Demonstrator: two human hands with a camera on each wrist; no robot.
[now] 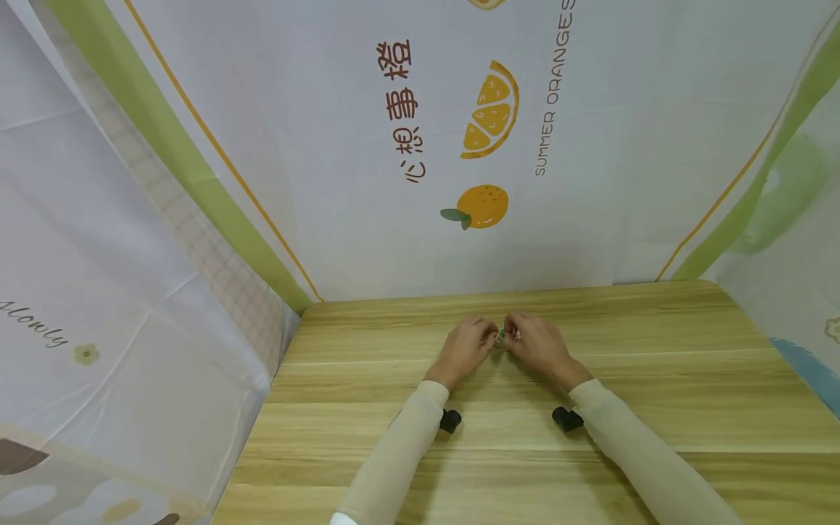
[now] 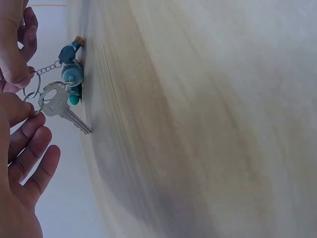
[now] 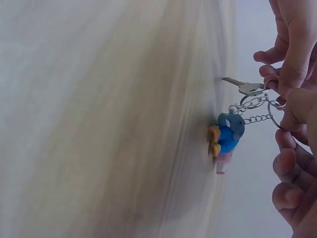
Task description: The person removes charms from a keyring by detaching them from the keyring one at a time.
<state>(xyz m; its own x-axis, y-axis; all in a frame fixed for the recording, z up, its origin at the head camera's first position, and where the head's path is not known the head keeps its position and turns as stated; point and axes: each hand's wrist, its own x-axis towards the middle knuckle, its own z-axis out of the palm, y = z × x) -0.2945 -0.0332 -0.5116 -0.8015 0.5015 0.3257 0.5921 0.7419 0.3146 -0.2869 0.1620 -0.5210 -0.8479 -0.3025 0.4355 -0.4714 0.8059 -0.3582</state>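
Note:
Over the wooden table, my left hand (image 1: 462, 351) and right hand (image 1: 539, 348) meet at a small bunch of keyrings. Thumb and finger of the left hand pinch a ring beside a silver key (image 2: 58, 104), whose blade points down at the tabletop. The right hand pinches another metal ring (image 3: 270, 110), from which a short chain (image 3: 257, 119) runs to a small figure charm (image 3: 230, 131) in grey-blue, with orange feet. Further charms, one with a green end (image 2: 74, 99) and one pink (image 3: 223, 163), hang close over the wood. Fingertips hide part of both rings.
The wood-grain table (image 1: 367, 437) reaches back to a white cloth (image 1: 315, 182) printed with oranges and lettering. More printed cloth (image 1: 151, 364) hangs at the left side. Black devices (image 1: 450, 421) sit beneath both wrists.

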